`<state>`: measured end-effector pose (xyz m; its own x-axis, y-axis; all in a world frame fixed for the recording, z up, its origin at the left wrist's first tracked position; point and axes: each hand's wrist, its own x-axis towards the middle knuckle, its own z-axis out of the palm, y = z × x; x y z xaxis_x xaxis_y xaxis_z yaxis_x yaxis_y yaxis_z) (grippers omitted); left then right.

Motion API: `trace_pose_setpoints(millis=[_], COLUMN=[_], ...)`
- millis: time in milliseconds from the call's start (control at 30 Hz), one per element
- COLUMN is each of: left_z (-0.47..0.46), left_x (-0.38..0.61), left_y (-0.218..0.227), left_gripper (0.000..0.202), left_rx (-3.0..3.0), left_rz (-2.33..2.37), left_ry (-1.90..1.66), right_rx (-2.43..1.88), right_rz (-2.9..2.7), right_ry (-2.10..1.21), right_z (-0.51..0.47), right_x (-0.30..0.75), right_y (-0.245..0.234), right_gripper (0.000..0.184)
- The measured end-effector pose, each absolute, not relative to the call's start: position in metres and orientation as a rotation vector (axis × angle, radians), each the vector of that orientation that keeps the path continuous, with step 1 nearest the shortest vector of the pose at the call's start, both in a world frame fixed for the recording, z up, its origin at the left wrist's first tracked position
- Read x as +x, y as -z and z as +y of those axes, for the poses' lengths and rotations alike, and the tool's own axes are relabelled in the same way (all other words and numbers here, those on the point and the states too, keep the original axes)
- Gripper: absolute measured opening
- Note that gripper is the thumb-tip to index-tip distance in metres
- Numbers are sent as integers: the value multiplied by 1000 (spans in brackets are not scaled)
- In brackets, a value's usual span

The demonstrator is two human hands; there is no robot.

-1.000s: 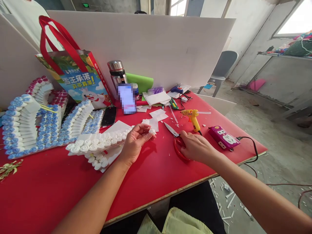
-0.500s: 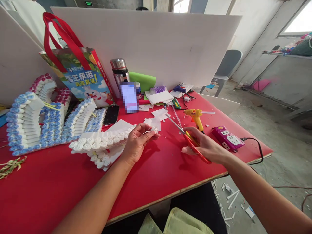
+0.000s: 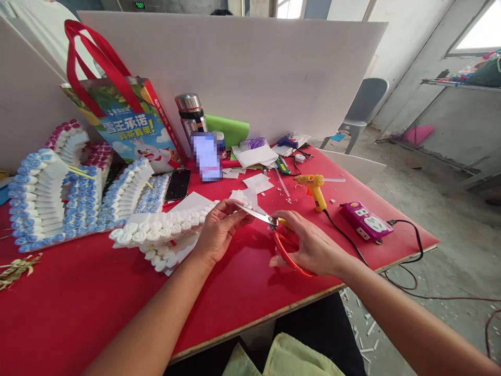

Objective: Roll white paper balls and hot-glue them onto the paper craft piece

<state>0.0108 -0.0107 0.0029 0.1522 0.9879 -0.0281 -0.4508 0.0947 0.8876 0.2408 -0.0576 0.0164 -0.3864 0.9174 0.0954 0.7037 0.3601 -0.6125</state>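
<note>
One pair of scissors point(image 3: 274, 221), gripped in the right hand point(image 3: 307, 245), meets the small white piece point(image 3: 248, 206) pinched in the left hand point(image 3: 219, 230). Broad red tabletop point(image 3: 219, 303) runs to the near edge point(image 3: 258, 322); rightward, one yellow glue gun point(image 3: 316, 193), one purple power strip point(image 3: 364, 222).

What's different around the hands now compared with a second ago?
The right hand, already gripping the scissors then, has lifted them and swung the blades leftward to the fingertips of the left hand. That hand keeps pinching a small white piece, now partly hidden. The yellow glue gun and purple power strip stayed put.
</note>
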Motion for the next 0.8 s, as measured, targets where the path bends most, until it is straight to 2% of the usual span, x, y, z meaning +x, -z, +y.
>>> trace_pose_setpoints(millis=[600,800], left_z=[-14,-13], left_x=[12,12], left_y=[-3,-4], left_gripper=[20,16], left_rx=[943,941], left_rz=[798,778], left_ry=[-1208,-1205], right_rx=[-1417,-1424], right_rz=[-2212,-2174], right_ry=[-542,-572], right_z=[-59,-57], right_x=[229,228], right_y=[-15,-12], right_gripper=[70,60])
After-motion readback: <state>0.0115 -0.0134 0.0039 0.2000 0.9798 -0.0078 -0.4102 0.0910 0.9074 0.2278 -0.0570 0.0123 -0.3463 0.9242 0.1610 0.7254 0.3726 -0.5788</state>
